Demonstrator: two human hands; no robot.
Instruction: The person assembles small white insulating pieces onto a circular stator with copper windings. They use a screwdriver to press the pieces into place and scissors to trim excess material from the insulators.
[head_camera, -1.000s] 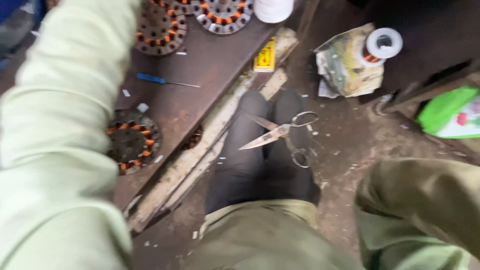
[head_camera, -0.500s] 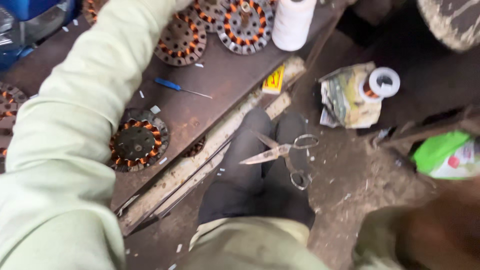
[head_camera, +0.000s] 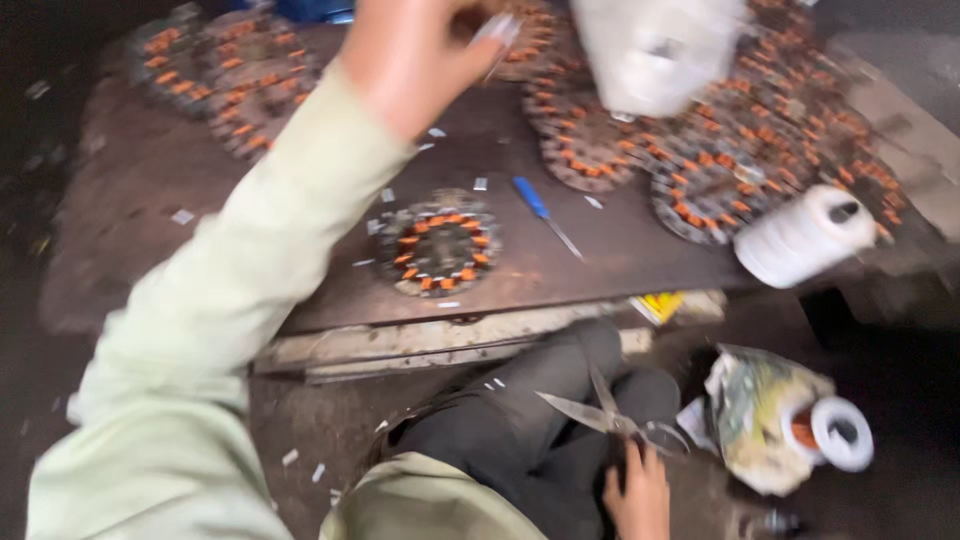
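My left hand (head_camera: 415, 60) is raised over the brown board (head_camera: 150, 250), its fingers pinched on a small pale strip (head_camera: 496, 28); the view is blurred. Below my sleeve a round motor stator (head_camera: 438, 246) with orange inserts lies on the board, and a blue-handled screwdriver (head_camera: 543, 212) lies just to its right. My right hand (head_camera: 638, 495) rests on my dark trouser leg at the bottom. Its fingertips reach the handles of the steel scissors (head_camera: 600, 415) lying across my lap; whether they grip them is unclear.
Several more stators (head_camera: 720, 170) crowd the back and right of the board. A white thread cone (head_camera: 805, 235) lies at its right edge and a blurred white object (head_camera: 650, 50) hangs at the top. A crumpled bag with a tape roll (head_camera: 840, 432) lies on the floor.
My left hand has lifted up over the board with the strip. My right hand has come into view at the scissors on my lap. The view has swung left over the board.
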